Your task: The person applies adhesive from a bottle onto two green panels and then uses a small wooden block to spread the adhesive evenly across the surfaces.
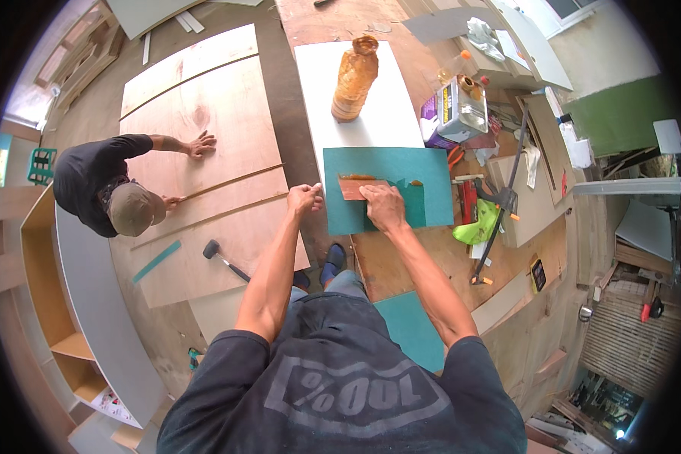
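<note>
Gripping the reddish-brown spreader (353,189) between thumb and fingers, my right hand (384,206) holds it flat against the teal sheet (435,170), probably so its long edge bears evenly. My left hand (304,199) is just beside the sheet's left edge, fingers curled in; I cannot tell whether they pinch anything or touch that edge. The sheet lies over the near end of a white board (314,91), which likely gives it a firm, level backing. Farther along that board stands an amber plastic bottle (354,83), upright and open-necked, perhaps kept there to be within reach. Its ribbed sides look crusted with brown residue. Glossy amber paste (359,178) lies along the spreader's far edge, and a darker, wet-looking patch (412,200) shows on the otherwise matte sheet. To the right, a boxy metal can (461,113) and a long bar clamp (511,178) lie among the clutter, by a crumpled lime-green bag (477,225). On my left, a co-worker's hand (200,145) rests open on pale, knotted plywood (219,83), near a black-headed mallet (212,248).
</note>
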Available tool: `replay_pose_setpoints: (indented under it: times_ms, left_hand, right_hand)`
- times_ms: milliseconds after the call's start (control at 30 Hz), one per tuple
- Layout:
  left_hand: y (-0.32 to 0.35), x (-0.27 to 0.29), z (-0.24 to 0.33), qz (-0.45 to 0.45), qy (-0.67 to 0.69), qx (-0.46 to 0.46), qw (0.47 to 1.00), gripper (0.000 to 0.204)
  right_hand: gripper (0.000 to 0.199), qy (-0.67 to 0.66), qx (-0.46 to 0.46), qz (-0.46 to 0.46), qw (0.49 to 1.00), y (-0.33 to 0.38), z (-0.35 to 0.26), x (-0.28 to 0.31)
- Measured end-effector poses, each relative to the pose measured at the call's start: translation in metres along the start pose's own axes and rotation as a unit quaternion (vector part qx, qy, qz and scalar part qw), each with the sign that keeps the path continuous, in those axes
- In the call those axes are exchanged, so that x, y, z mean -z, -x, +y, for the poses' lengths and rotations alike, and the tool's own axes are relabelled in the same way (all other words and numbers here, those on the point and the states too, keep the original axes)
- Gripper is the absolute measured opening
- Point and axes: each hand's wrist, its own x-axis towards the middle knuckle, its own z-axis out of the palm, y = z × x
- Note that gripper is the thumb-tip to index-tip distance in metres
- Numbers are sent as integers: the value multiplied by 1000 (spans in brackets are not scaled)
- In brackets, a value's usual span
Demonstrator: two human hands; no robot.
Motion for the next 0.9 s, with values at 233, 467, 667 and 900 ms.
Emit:
replay_pose_setpoints:
  times_ms: [233, 467, 667, 900]
  left_hand:
    - [2, 6, -4, 52, -21, -36, 998, 37]
    - [-6, 6, 8, 42, 14, -31, 999, 35]
    - [-17, -8, 14, 109, -140, -130, 975, 42]
    - [-46, -2, 50, 117, -251, -107, 955, 28]
  right_hand:
    - [28, 20, -39, 47, 998, -16, 18, -3]
    - [25, -11, 8, -35, 999, 82, -44, -5]
    - [28, -21, 34, -24, 999, 93, -55, 9]
    - [28, -25, 52, -64, 996, 128, -66, 9]
